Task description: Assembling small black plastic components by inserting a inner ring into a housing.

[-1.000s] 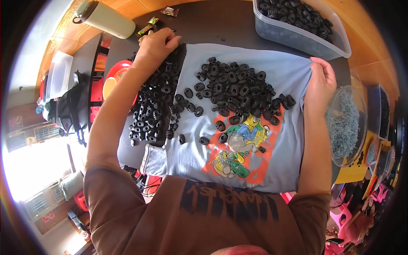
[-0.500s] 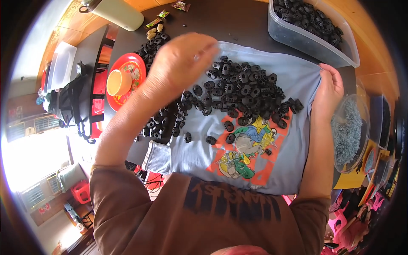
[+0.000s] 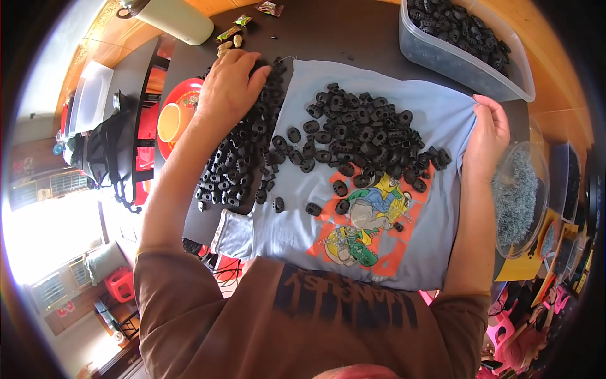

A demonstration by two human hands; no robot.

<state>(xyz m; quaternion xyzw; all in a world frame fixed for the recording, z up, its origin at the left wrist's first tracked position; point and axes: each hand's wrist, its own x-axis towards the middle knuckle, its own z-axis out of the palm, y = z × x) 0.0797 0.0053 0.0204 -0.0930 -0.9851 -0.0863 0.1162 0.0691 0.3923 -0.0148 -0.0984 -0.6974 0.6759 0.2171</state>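
Where shirt [image 3: 435, 120] spreads, black toggles [image 3: 360, 132].

Bright daylight, blown-out glare lower left; fisheye edges bent.

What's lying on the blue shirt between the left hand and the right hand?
In the head view, between the left hand and the right hand, a heap of small black plastic cord-lock parts lies on the light blue printed T-shirt; no other objects there.
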